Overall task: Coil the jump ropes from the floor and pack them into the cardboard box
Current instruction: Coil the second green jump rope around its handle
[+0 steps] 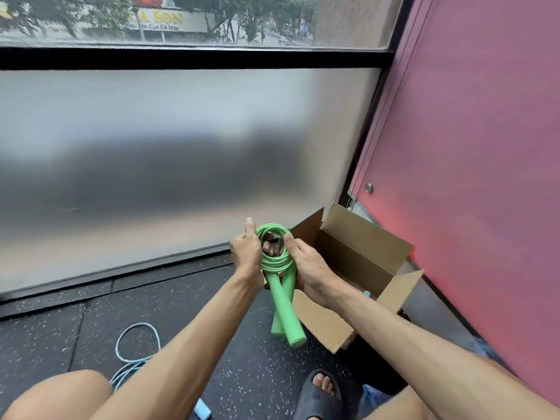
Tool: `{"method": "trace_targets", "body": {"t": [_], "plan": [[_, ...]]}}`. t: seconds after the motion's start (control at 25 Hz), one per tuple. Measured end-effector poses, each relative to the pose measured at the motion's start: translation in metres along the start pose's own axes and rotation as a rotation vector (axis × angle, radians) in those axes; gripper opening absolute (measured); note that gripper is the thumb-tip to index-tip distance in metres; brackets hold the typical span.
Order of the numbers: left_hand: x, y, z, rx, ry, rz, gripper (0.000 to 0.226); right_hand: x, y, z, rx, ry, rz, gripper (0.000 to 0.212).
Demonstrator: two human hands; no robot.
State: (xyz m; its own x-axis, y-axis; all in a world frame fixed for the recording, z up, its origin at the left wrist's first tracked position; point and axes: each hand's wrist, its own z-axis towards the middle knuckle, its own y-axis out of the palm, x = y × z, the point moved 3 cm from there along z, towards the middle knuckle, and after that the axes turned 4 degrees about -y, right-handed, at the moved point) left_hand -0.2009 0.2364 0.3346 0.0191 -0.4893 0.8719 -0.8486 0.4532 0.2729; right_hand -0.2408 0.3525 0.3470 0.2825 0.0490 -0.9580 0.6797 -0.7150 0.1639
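A sign outside the window (pixel 194 22) shows yellow letters reading "SON", with smaller writing beneath too blurred to read. Indoors, both hands hold a coiled green jump rope (pixel 274 247) above the dark speckled floor (pixel 212 301), just in front of an open cardboard box (pixel 363 253) standing against a pink wall (pixel 485 147). The left hand (pixel 247 251) has its fingers curled around the left side of the coil, thumb raised; the right hand (pixel 309 268) grips the right side, thumb pressed on the loops. The coil faces the camera, and its two green handles (pixel 286 310) hang downward side by side, long axis near vertical. A light blue jump rope (pixel 138 347) lies loose on the floor by the person's knee.
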Motion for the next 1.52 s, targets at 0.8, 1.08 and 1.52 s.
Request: {"method": "trace_targets", "body": {"t": [0.8,1.08,1.52], "plan": [[-0.264,0.208,0.154,-0.529,-0.065,0.934,0.025,0.223,-0.264,0.151,0.926,0.495,0.242,0.059],[-0.330,0.225,0.189,-0.541,-0.024,1.138,0.032,0.247,-0.305,0.167,1.035,0.708,-0.146,0.047],[-0.360,0.228,0.201,-0.623,0.220,1.765,0.031,0.258,-0.316,0.178,0.712,0.916,-0.616,0.039]]}}
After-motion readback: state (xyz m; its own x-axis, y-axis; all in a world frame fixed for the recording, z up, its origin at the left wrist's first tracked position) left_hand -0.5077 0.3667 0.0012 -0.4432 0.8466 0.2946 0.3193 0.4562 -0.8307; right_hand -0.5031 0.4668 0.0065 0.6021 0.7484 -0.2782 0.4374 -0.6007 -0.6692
